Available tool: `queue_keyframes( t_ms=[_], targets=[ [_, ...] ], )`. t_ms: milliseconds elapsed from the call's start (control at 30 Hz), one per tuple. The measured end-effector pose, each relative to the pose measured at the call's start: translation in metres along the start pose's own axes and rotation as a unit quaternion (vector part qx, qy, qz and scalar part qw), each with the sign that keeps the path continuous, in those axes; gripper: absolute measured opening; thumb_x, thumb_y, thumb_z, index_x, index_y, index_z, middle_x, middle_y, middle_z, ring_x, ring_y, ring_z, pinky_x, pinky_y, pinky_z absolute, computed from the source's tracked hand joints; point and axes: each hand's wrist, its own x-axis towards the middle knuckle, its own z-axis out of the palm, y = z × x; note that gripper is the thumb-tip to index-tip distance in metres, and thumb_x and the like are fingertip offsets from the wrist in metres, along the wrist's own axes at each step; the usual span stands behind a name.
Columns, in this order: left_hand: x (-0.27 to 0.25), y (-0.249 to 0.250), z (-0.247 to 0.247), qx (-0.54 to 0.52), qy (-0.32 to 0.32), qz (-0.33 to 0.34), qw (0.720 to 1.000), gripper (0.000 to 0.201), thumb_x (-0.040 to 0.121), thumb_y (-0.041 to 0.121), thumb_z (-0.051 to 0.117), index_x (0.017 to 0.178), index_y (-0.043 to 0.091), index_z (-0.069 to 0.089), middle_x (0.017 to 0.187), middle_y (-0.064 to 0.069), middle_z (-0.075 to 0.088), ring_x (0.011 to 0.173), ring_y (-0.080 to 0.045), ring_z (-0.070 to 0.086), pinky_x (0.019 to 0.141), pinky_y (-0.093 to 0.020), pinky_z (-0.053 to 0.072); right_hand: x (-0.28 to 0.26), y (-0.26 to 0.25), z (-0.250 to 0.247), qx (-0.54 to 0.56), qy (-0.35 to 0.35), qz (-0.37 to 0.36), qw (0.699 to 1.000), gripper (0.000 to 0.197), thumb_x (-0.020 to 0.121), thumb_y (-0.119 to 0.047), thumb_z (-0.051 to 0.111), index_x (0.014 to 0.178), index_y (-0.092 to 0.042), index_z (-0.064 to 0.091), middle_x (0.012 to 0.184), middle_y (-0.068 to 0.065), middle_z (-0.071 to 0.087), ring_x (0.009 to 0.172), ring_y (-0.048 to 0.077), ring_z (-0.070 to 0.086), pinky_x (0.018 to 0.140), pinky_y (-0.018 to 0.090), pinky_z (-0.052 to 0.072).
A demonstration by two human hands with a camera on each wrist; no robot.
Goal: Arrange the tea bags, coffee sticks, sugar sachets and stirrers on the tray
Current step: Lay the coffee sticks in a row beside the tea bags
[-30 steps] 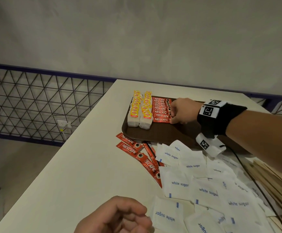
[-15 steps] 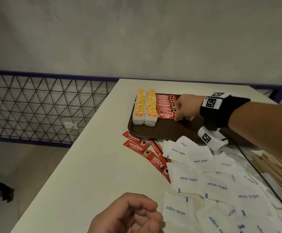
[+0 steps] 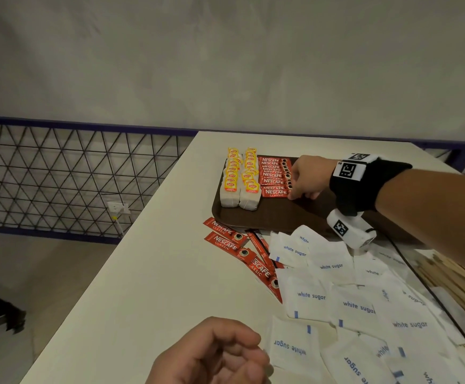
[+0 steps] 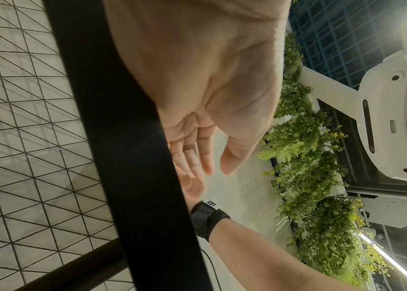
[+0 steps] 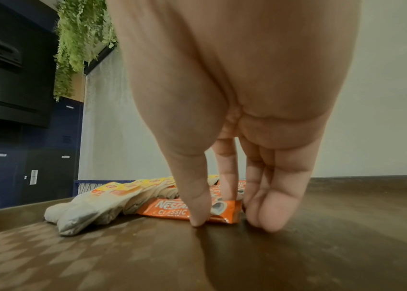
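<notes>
A dark brown tray [image 3: 281, 217] holds two rows of yellow-tagged tea bags [image 3: 239, 180] and a row of red coffee sticks [image 3: 273, 176]. My right hand [image 3: 292, 194] is at the right end of the nearest stick [image 5: 172, 209]. In the right wrist view my right hand [image 5: 232, 221] has straight fingers pointing down. The thumb tip is against the stick's near edge, and the other fingertips [image 5: 268, 216] are at its end, on the tray [image 5: 322, 236]. My left hand [image 3: 242, 356] hovers near the front table edge, loosely curled and empty, its palm [image 4: 212, 169] bare.
Several loose coffee sticks [image 3: 235, 243] lie on the white table [image 3: 142, 273] just in front of the tray. A heap of white sugar sachets [image 3: 345, 303] spreads to the right. Wooden stirrers [image 3: 455, 281] lie at the far right. A wire fence [image 3: 73, 176] runs left of the table.
The head view has drifted, shifting the tray in the picture. My right hand stays at the nearest stick's end. My left hand stays idle.
</notes>
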Motion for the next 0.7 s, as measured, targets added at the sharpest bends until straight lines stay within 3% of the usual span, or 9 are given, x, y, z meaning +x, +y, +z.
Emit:
queue_keyframes(
  t_ms=[233, 467, 600, 700],
  targets=[
    [0.0016, 0.0002, 0.0025, -0.013, 0.016, 0.013, 1.0, 0.078, 0.031, 0.064, 0.097, 0.09, 0.016, 0.08, 0.08, -0.027, 0.074, 0.079, -0.044, 0.074, 0.069, -0.026, 0.059, -0.0009, -0.0022, 0.0012, -0.009, 0.004, -0.005, 1.0, 0.028, 0.084, -0.024, 0.083, 0.1, -0.007, 0.069, 0.094, 0.011, 0.076, 0.085, 0.026, 0.077, 0.082, 0.041, 0.064],
    [0.0087, -0.0031, -0.0006, 0.019, 0.013, 0.03, 0.999, 0.064, 0.041, 0.067, 0.093, 0.085, 0.022, 0.079, 0.082, -0.023, 0.075, 0.08, -0.039, 0.076, 0.07, -0.023, 0.057, -0.001, -0.0001, 0.0013, -0.003, 0.002, 0.0, 1.0, 0.026, 0.084, -0.024, 0.083, 0.099, -0.007, 0.069, 0.092, 0.012, 0.076, 0.084, 0.026, 0.076, 0.077, 0.036, 0.065],
    [0.0056, -0.0074, -0.0039, 0.033, 0.0, 0.022, 0.999, 0.055, 0.045, 0.067, 0.093, 0.08, 0.027, 0.078, 0.086, -0.022, 0.076, 0.083, -0.038, 0.076, 0.075, -0.027, 0.058, 0.0006, -0.0005, -0.0014, 0.019, -0.007, 0.019, 1.0, 0.03, 0.083, -0.024, 0.084, 0.101, -0.008, 0.067, 0.088, 0.011, 0.074, 0.078, 0.024, 0.075, 0.063, 0.029, 0.061],
    [0.0016, -0.0091, -0.0032, 0.008, -0.008, -0.001, 1.0, 0.064, 0.04, 0.064, 0.096, 0.085, 0.023, 0.079, 0.089, -0.025, 0.075, 0.087, -0.042, 0.074, 0.082, -0.035, 0.058, 0.002, -0.0016, -0.0044, 0.057, -0.013, 0.042, 0.997, 0.035, 0.083, -0.03, 0.084, 0.103, -0.008, 0.065, 0.09, 0.012, 0.074, 0.074, 0.022, 0.074, 0.053, 0.026, 0.056]
  ],
)
